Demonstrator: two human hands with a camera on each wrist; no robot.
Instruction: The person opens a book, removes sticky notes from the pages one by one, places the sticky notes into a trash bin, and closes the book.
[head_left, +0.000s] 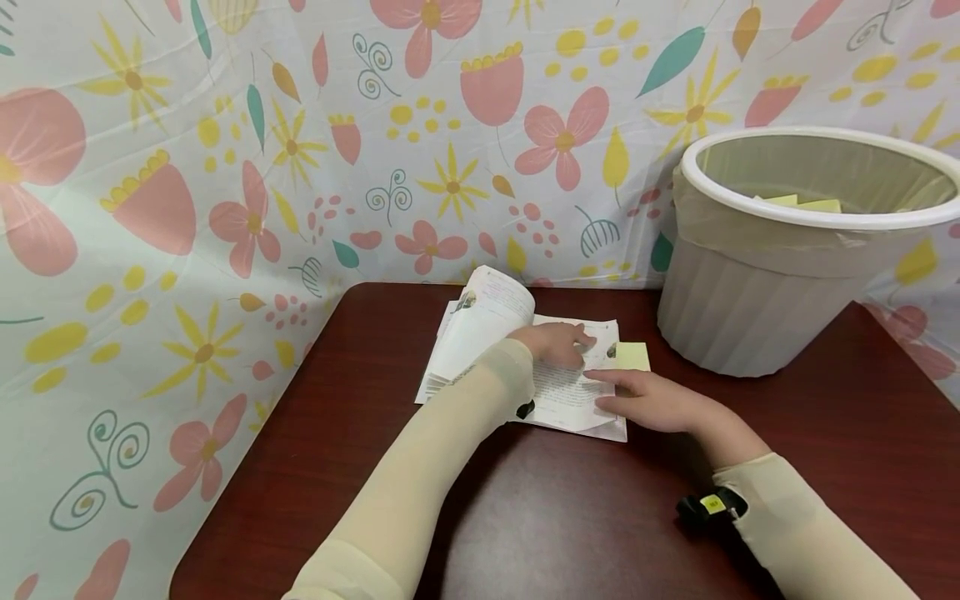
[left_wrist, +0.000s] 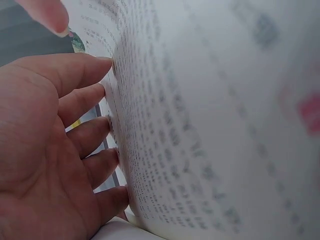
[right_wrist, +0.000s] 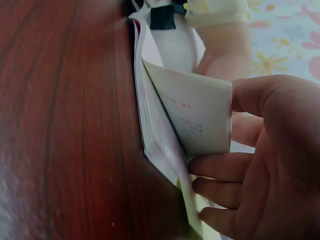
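Note:
An open book (head_left: 566,387) with printed pages lies on the table, its left-hand pages (head_left: 491,312) standing up in a curl. My left hand (head_left: 553,343) reaches across onto the right-hand page. In the left wrist view, the fingertips (left_wrist: 119,199) rest along a curved printed page (left_wrist: 165,150). My right hand (head_left: 652,400) is at the book's right edge, fingers extended. Its thumb and index finger overlap the edge of a raised page (right_wrist: 195,107) in the right wrist view. The lower fingers touch near a yellow sticky note (head_left: 632,356) that juts out from the book.
A grey ribbed bin (head_left: 735,292) with a white rim and clear liner stands at the back right. Yellow papers (head_left: 817,205) show inside it. A flower-patterned cloth (head_left: 450,142) hangs behind the dark wooden table (head_left: 570,517).

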